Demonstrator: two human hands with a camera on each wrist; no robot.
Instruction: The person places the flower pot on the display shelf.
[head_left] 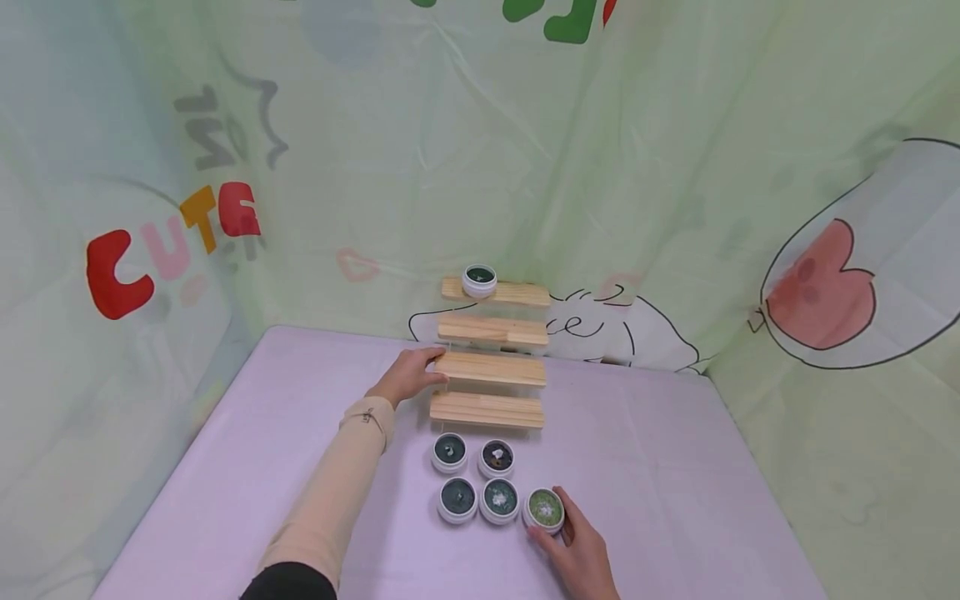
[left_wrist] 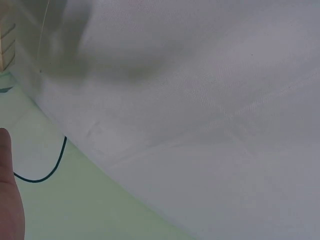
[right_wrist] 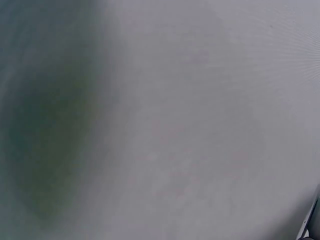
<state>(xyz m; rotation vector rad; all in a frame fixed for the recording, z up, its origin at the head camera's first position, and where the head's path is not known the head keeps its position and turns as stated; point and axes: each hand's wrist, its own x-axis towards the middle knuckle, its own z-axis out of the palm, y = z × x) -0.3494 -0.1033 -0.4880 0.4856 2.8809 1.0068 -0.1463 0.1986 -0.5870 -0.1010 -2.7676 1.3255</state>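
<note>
In the head view my left hand grips the left end of a stepped wooden rack, thumb and fingers at one of its lower planks. The left wrist view shows part of a finger of that hand and an edge of the rack. At the front, my right hand holds a small round white jar with a mottled green top, thumb on the near side and fingers on the far side. A white jar with a dark green top stands on the rack's highest plank.
Left of the held jar are several similar white jars, among them a teal one with white flecks and a dark one with a white piece. They stand before the rack on a pale lilac cloth. Printed curtains hang around the table.
</note>
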